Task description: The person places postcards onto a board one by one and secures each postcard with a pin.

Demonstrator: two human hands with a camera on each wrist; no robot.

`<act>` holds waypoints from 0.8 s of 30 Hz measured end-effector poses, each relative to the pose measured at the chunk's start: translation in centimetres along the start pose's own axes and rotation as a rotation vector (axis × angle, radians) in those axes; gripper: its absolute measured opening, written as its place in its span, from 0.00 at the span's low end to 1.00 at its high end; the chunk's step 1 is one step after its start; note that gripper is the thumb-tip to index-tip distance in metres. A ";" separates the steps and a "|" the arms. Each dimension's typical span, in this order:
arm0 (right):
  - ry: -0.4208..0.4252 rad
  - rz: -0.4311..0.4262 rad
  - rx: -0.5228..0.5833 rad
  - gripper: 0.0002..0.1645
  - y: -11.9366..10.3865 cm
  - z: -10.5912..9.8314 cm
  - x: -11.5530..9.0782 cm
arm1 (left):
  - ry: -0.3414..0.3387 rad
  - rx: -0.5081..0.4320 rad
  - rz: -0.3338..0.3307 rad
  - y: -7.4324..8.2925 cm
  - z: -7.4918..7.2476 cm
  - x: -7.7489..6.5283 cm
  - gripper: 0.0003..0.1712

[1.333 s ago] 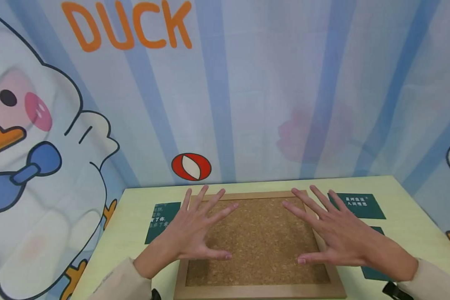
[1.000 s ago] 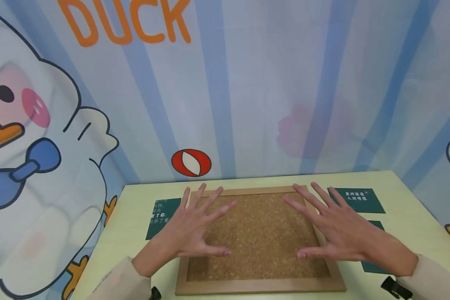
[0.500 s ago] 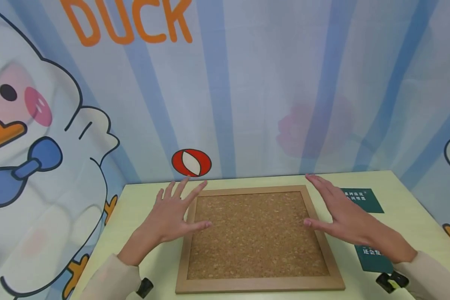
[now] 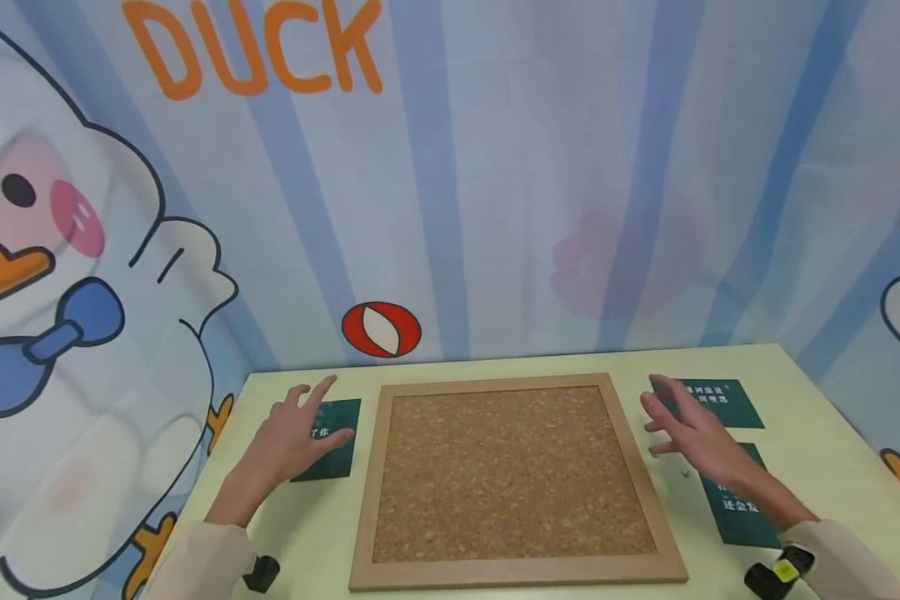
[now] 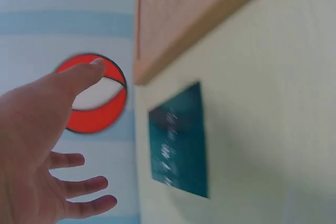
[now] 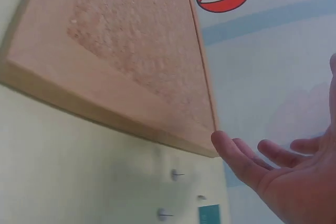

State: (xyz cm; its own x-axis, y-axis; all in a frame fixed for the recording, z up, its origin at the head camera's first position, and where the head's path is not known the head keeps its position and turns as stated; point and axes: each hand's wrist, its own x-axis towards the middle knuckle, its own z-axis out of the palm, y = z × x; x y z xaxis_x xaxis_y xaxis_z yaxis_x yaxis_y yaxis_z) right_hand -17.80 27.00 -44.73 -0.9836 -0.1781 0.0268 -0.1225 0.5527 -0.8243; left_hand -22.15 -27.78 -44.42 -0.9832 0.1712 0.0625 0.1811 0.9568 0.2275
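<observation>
A cork board in a light wooden frame lies flat on the pale table. To its left, my left hand hovers over a dark green card with white writing, fingers loosely bent and holding nothing. Right of the board, my right hand hangs in the air with relaxed, slightly bent fingers, partly covering an upper green card. Its wrist passes over a lower green card. Small push pins stand on the table beside the board in the right wrist view.
A pale yellow table carries everything. Behind it hangs a striped blue curtain printed with a duck and a red and white ball. Dark wrist bands sit by both sleeves.
Both hands have moved apart from above the cork board, the left hand to the left and the right hand to the right. Their spread fingers have relaxed, and the board is uncovered.
</observation>
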 end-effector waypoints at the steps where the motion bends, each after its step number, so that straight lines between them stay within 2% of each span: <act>1: -0.001 0.033 0.034 0.44 0.3 0.1 -0.1 | -0.011 -0.007 -0.022 -0.4 0.2 0.0 0.54; 7: -0.006 0.188 0.133 0.50 2.1 0.3 -0.5 | -0.054 -0.029 -0.143 -2.3 1.4 -0.3 0.56; 14: -0.034 0.355 0.144 0.59 3.6 1.0 -0.8 | -0.118 -0.008 -0.197 -3.8 3.1 -0.9 0.60; 18: -0.028 0.374 0.172 0.59 3.8 1.2 -1.0 | -0.119 -0.018 -0.213 -3.9 3.6 -0.9 0.60; 24: -0.016 0.345 0.194 0.56 4.0 1.2 -1.3 | -0.123 -0.013 -0.230 -3.6 3.8 -0.8 0.60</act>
State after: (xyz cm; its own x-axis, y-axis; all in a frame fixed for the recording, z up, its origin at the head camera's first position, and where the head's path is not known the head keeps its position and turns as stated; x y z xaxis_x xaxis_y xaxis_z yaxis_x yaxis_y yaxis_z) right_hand -16.89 28.46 -48.73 -0.9603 -0.0225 -0.2781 0.2436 0.4188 -0.8748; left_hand -22.11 -30.51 -48.95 -0.9936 -0.0222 -0.1108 -0.0478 0.9709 0.2345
